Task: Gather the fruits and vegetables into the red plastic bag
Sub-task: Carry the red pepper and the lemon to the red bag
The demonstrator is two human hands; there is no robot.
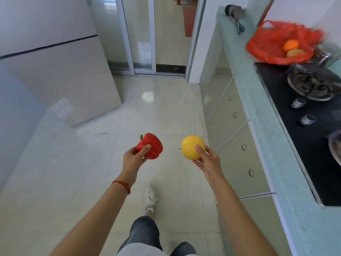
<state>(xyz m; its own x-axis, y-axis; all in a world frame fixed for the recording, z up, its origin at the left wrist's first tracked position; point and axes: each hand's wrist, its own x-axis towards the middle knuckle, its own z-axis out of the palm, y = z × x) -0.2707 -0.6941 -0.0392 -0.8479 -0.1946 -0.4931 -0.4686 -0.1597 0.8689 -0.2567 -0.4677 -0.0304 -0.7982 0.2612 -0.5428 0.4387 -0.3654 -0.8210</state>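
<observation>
The red plastic bag (276, 43) lay open on the counter (267, 126) at upper right, nearer the right hand (206, 159) cupping the yellow fruit (191, 145) than the left hand (133, 159) gripping the red pepper (153, 145) at frame centre

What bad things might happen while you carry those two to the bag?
The yellow fruit sits on the right hand's fingertips, so it might roll off onto the floor. The red bag lies slumped beside the stove burner, so dropped-in produce may spill out. Both hands are full, the left hand with the red pepper.
</observation>
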